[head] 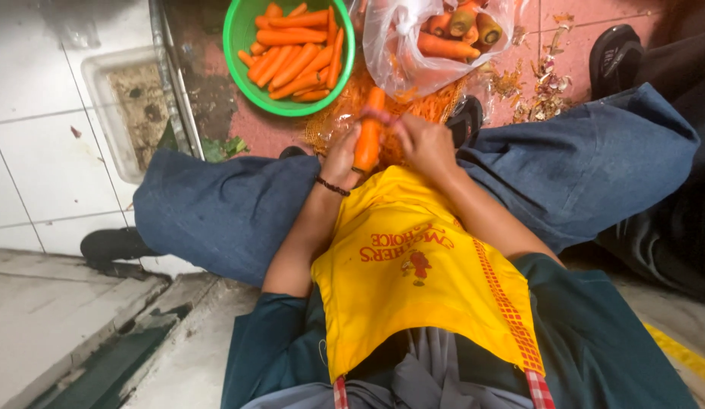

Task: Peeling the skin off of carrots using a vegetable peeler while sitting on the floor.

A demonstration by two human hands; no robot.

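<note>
Setting: a food-preparation area at floor level, probably the back of a commercial kitchen. Evidence: a green bowl (pixel 242 30) of peeled carrots (pixel 292 53) at top centre; a clear plastic bag (pixel 382 45) of unpeeled carrots beside it, top right of centre; orange peelings (pixel 436 106) scattered on the red tiled floor (pixel 254 129); a floor drain (pixel 132 106) and white tiles (pixel 34 136) at upper left; a yellow apron (pixel 413 265) at centre.
</note>
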